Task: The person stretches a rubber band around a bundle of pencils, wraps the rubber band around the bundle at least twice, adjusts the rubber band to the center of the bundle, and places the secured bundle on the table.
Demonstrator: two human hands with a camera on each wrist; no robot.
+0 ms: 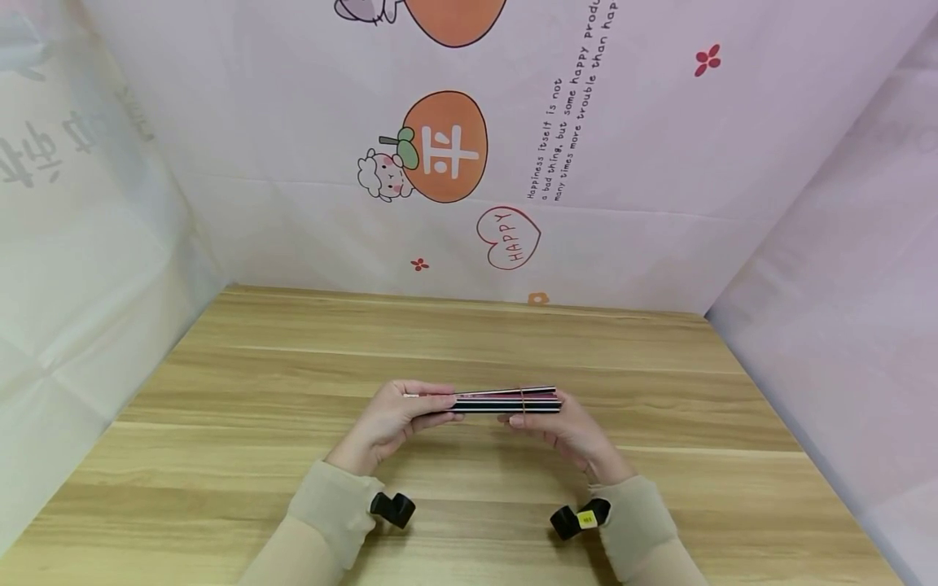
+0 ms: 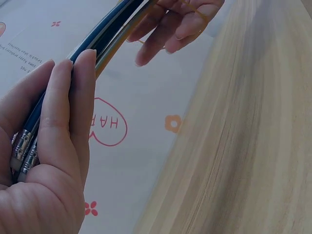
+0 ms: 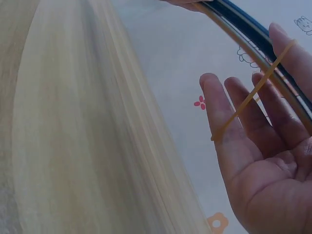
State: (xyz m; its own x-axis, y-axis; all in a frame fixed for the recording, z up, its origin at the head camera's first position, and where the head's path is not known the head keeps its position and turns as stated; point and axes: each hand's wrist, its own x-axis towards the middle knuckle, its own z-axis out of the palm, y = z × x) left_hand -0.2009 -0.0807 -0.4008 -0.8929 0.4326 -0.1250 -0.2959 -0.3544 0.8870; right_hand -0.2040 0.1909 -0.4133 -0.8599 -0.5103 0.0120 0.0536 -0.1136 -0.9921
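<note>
In the head view, a bundle of pencils (image 1: 506, 405) lies level between both hands, above the table. My left hand (image 1: 399, 417) grips one end, thumb on the near side. The left wrist view shows metal ferrules (image 2: 23, 148) with erasers by that palm, and dark blue shafts running away from it. Around the other end is my right hand (image 1: 567, 431). A thin orange-yellow rubber band (image 3: 253, 92) stretches across its spread, mostly straight fingers and thumb, passing over the pencils in the right wrist view. The tips at that end are hidden.
Beneath the hands is a wood-grain table (image 1: 293, 350). A pale printed cloth (image 1: 308, 220) with cartoon figures and lettering stands behind it, with cloth walls at both sides. Each wrist wears a beige band with a black camera mount (image 1: 392, 509).
</note>
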